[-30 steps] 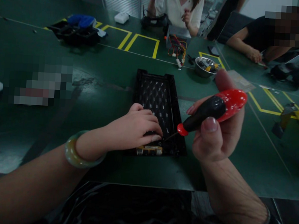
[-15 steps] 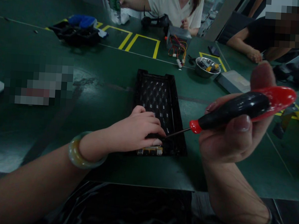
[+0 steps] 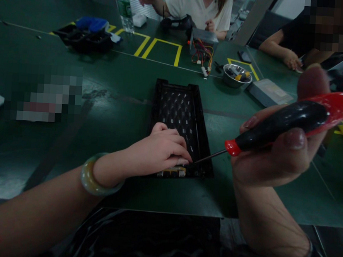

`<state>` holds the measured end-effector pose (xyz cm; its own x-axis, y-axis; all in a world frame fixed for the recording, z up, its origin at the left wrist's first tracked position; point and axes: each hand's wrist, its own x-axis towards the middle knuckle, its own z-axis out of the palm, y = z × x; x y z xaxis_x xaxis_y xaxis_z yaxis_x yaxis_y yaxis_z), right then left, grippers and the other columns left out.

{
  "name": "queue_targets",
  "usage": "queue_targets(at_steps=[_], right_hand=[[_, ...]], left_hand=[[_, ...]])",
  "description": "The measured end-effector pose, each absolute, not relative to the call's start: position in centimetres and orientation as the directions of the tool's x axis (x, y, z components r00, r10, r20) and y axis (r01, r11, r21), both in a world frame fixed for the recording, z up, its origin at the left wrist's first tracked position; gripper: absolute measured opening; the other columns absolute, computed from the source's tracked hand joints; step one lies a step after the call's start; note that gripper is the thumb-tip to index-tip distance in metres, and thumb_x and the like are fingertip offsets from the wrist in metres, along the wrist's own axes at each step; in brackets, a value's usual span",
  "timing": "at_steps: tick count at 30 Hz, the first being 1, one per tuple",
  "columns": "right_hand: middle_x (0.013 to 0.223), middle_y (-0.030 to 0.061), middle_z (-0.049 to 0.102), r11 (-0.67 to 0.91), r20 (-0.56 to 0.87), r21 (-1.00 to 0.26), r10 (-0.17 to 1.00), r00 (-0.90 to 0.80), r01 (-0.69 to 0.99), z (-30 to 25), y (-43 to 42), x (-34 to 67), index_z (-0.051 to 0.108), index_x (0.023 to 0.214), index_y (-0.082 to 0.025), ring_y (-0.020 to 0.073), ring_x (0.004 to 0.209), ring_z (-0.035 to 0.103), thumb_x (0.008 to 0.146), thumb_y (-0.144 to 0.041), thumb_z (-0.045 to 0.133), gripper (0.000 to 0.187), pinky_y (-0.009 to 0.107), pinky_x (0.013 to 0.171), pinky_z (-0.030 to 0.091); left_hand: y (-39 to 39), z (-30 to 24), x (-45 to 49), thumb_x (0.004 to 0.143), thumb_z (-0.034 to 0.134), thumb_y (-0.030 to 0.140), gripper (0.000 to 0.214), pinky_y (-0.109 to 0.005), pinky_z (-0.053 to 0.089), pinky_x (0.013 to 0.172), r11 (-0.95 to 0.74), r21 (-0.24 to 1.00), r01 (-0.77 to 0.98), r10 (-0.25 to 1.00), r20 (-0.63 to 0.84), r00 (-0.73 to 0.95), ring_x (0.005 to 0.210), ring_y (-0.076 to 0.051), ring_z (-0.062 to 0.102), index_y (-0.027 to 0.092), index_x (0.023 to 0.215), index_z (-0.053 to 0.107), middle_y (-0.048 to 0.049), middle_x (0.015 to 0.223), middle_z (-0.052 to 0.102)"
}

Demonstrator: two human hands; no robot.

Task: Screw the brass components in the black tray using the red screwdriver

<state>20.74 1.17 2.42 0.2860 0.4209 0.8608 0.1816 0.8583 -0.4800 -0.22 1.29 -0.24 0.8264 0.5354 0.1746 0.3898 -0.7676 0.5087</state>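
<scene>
A black slotted plastic casing [image 3: 180, 109] lies lengthwise on the green table [image 3: 118, 90], with a small yellow circuit board [image 3: 171, 171] at its near end. My left hand [image 3: 157, 151], a pale bangle on the wrist, rests fingers-down on the casing's near part, fingertips pressing beside the board. My right hand [image 3: 274, 158] is closed round a screwdriver [image 3: 279, 121] with a black and red handle. Its thin shaft slants down left, and the tip meets the casing just by my left fingertips.
A steel bowl [image 3: 236, 76] with small parts, a grey flat box [image 3: 268, 92], a power supply with coloured wires [image 3: 204, 49], a black tray [image 3: 85, 38] and a water bottle [image 3: 123, 7] stand farther back. Other people sit across the table. Yellow tape marks its surface.
My right hand has drawn the screwdriver handle out to the right and upward, flattening the shaft's angle. A water bottle has been set down at the far side. My left hand stays put.
</scene>
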Motion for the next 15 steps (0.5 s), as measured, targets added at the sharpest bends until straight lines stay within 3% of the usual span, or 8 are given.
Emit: queue_targets(at_steps=[3, 5, 11, 15], right_hand=[[0.091, 0.0041, 0.063, 0.903, 0.900, -0.383, 0.317, 0.299, 0.196, 2.47, 1.35, 20.59, 0.073, 0.120, -0.027, 0.0092, 0.055, 0.047, 0.085, -0.048, 0.060, 0.043, 0.025, 0.045, 0.039], [0.080, 0.0020, 0.059, 0.898, 0.909, -0.382, 0.322, 0.266, 0.217, 2.48, 1.48, 20.46, 0.072, 0.120, -0.029, 0.0104, 0.055, 0.047, 0.086, -0.050, 0.059, 0.041, 0.024, 0.045, 0.040], [0.076, 0.0012, 0.052, 0.901, 0.912, -0.378, 0.324, 0.250, 0.212, 2.25, 1.41, 20.40, 0.067, 0.127, -0.030, 0.0114, 0.057, 0.047, 0.087, -0.050, 0.055, 0.046, 0.026, 0.048, 0.041], [0.099, 0.0041, 0.061, 0.888, 0.897, -0.410, 0.351, 0.271, 0.210, 2.13, 1.26, 20.51, 0.068, 0.125, -0.029, 0.0082, 0.057, 0.045, 0.084, -0.052, 0.058, 0.048, 0.026, 0.049, 0.041]], left_hand=[[1.12, -0.19, -0.04, 0.099, 0.065, 0.033, 0.014, -0.041, 0.022, 0.092, -0.771, 0.490, 0.407, 0.544, 0.176, 0.821, 0.103, -0.018, 0.062, 0.032, 0.103, 0.079, 0.0051, 0.104, 0.076], [1.05, -0.13, 0.03, 0.098, 0.066, 0.033, 0.014, -0.042, 0.021, 0.092, -0.773, 0.477, 0.417, 0.549, 0.176, 0.817, 0.103, -0.018, 0.062, 0.032, 0.103, 0.079, 0.0050, 0.105, 0.076], [0.97, 0.00, -0.02, 0.098, 0.066, 0.035, 0.016, -0.042, 0.022, 0.093, -0.782, 0.467, 0.413, 0.537, 0.168, 0.827, 0.104, -0.019, 0.062, 0.032, 0.109, 0.078, 0.0038, 0.108, 0.075], [1.10, 0.00, -0.11, 0.098, 0.067, 0.037, 0.016, -0.042, 0.021, 0.094, -0.772, 0.493, 0.401, 0.531, 0.154, 0.833, 0.107, -0.018, 0.062, 0.033, 0.109, 0.078, 0.0037, 0.111, 0.075]])
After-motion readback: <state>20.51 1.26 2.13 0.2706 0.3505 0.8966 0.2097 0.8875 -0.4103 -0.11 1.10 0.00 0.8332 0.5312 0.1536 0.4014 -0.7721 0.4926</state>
